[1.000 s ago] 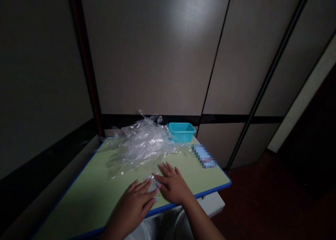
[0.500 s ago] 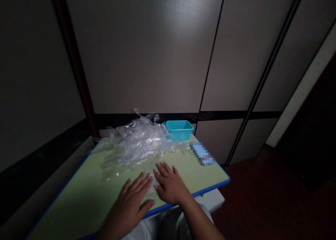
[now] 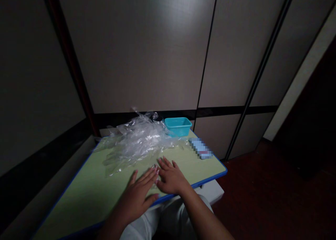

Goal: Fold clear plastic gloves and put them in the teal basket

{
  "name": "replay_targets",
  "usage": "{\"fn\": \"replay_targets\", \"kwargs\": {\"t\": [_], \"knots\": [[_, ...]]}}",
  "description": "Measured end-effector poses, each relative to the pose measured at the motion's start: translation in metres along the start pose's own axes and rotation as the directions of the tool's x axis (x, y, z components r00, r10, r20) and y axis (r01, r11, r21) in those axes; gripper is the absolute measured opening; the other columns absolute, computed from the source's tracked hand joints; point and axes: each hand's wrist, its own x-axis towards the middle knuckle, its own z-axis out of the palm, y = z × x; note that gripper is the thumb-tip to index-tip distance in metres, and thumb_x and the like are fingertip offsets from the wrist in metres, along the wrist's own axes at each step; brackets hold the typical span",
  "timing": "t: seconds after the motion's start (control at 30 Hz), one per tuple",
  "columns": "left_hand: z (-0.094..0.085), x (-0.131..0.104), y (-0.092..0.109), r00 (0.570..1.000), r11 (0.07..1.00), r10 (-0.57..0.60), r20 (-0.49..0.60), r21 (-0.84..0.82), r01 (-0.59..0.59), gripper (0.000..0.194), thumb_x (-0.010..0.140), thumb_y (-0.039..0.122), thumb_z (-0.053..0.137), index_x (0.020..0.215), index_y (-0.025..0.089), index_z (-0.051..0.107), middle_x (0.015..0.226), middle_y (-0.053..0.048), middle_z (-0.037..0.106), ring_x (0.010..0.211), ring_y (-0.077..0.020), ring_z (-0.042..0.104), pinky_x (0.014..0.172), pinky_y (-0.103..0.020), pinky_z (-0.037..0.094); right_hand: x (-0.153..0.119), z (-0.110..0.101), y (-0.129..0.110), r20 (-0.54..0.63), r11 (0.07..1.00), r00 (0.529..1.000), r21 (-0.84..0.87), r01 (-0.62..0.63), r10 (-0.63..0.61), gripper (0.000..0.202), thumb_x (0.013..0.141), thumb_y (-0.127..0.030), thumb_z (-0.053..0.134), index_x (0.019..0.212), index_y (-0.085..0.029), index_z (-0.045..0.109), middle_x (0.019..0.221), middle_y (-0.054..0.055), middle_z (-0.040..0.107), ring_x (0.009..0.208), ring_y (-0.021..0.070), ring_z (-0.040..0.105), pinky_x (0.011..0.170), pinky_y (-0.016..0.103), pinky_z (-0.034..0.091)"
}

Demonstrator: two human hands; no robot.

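My left hand lies flat near the table's front edge, fingers spread and pointing forward. Just right of it, my right hand rests palm down with its fingers apart. Their fingertips meet or nearly meet over a small clear plastic piece, mostly hidden beneath them. Beyond both hands, a loose heap of clear plastic bags covers the back left of the light green table.
A turquoise basket stands at the back of the table, with a dark round object left of it. A blurred-out flat item lies at the right. Tall cabinet panels rise behind the table.
My left hand has slid right, bringing its fingertips closer to my right hand and over more of the small plastic piece. The view has shifted slightly.
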Motion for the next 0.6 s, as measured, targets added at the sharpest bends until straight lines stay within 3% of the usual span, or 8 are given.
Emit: {"fn": "replay_targets", "kwargs": {"t": [0.33,0.6], "knots": [[0.008,0.0063,0.0067,0.992,0.993,-0.117,0.04,-0.017,0.117,0.057,0.09,0.053,0.033,0.139,0.024,0.034,0.145,-0.01,0.033,0.134,-0.0241,0.031,0.11,-0.055,0.003,0.0014,-0.0018,0.0001,0.039,1.0,0.999,0.005,-0.013,0.013,0.068,0.083,-0.046,0.046,0.143,-0.021,0.026,0.152,0.007,0.011,0.14,0.0206,0.0,0.108,0.053,0.006],[0.0078,0.0066,0.0065,0.988,0.989,-0.15,0.028,0.01,0.149,0.056,0.091,0.051,0.034,0.14,0.027,0.031,0.146,-0.009,0.032,0.135,-0.0244,0.029,0.109,-0.054,0.009,0.0023,0.0002,0.0008,0.034,1.0,0.999,0.009,-0.007,0.007,0.068,0.083,-0.045,0.046,0.144,-0.021,0.024,0.152,0.007,0.013,0.14,0.0194,0.002,0.109,0.053,0.005]]}}
